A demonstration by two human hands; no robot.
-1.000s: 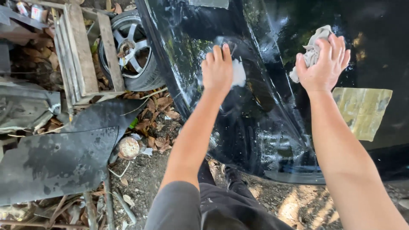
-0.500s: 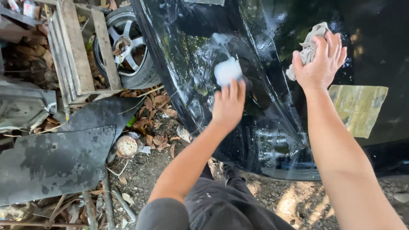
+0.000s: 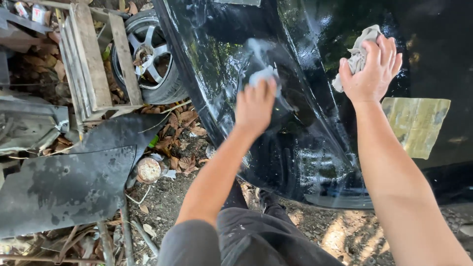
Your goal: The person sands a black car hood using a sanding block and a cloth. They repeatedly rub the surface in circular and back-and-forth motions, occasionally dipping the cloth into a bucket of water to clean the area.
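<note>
Head view, left hand (image 3: 254, 104): pressed flat on the wet black car panel (image 3: 295, 148), grip seemingly over a small pale pad (image 3: 263, 75), blurred.
Head view, right hand (image 3: 372, 69): grip closed on a crumpled grey rag (image 3: 355, 55) against the panel.
Surroundings: wheel (image 3: 148, 59), wooden pallet (image 3: 91, 64), dry leaves.
</note>
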